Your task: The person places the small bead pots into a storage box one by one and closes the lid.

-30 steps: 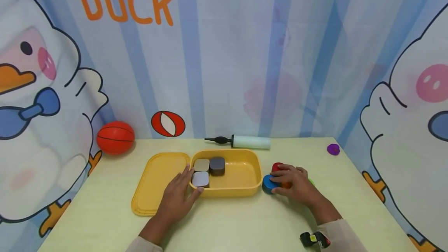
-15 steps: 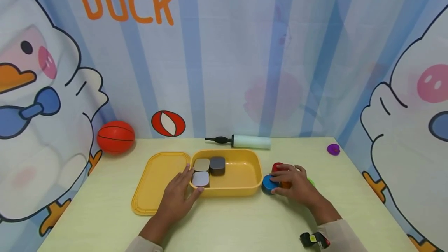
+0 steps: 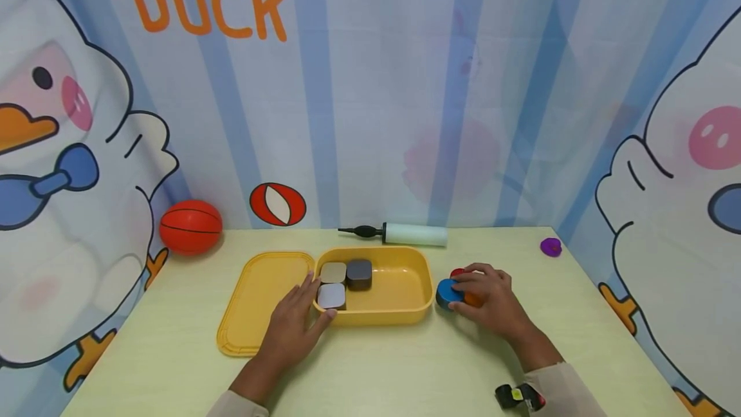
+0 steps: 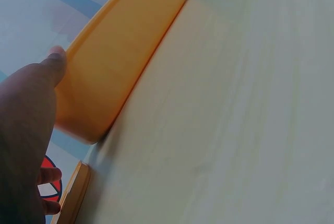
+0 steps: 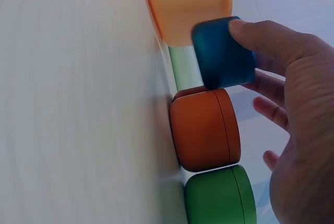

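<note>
My right hand (image 3: 491,301) pinches a blue rounded block (image 3: 448,293) between thumb and fingers. In the right wrist view the blue block (image 5: 222,54) is tilted and lifted off the table, beside an orange block (image 5: 203,130) and a green block (image 5: 219,198). A red block (image 3: 457,272) shows behind it in the head view. My left hand (image 3: 294,324) rests at the left end of a yellow box (image 3: 376,318), fingers fairly straight along its side and thumb at the near rim. Beige (image 3: 332,272), dark grey (image 3: 359,273) and pale grey (image 3: 332,296) blocks sit in the box's left part.
A yellow lid (image 3: 255,304) lies left of the box. Behind are a hand pump (image 3: 405,234) and a red ball (image 3: 191,227). A purple object (image 3: 551,247) lies at the far right, and a small black item (image 3: 512,396) is by my right sleeve.
The right hand has lifted the blue block up off the table, shifting it slightly away from me and to the right. My left hand and the box have stayed in place.
</note>
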Tool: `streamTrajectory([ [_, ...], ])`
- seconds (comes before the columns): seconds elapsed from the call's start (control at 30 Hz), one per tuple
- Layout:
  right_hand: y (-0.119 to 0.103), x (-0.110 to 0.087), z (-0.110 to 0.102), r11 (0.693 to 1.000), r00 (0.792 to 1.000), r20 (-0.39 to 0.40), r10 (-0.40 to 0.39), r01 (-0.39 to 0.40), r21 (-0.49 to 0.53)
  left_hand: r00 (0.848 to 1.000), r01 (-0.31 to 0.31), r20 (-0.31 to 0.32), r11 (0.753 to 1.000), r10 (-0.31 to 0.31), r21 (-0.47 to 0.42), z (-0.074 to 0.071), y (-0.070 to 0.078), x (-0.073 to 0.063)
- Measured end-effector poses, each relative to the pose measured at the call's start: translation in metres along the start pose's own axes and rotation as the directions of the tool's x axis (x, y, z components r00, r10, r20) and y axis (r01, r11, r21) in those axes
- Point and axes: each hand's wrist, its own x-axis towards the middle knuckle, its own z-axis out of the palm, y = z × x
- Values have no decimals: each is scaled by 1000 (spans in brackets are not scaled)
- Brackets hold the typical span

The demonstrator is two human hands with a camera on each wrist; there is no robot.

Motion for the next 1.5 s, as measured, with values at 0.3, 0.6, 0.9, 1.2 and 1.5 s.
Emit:
streamTrajectory([
  [0.3,2,2,4,996,979,-200,-40,56,75,1000,8,7,1000,-8,5,-1,-1,-1],
  [0.6,-4,7,1,996,971,-233,-47,65,69,1000,-1,-5,1000,0,-5,-1,-2,-1],
  [0.9,-12,19,-5,996,960,-280,3,23,88,1000,-8,-17,1000,8,-15,-1,-3,-1],
  [1.2,-28,35,7,970,958,-278,-64,126,209,1000,11,1,1000,-11,-28,-1,-3,0],
  [1.5,-48,45,25,937,972,-234,-32,111,332,1000,1,3,1000,0,-22,1,-4,-1],
])
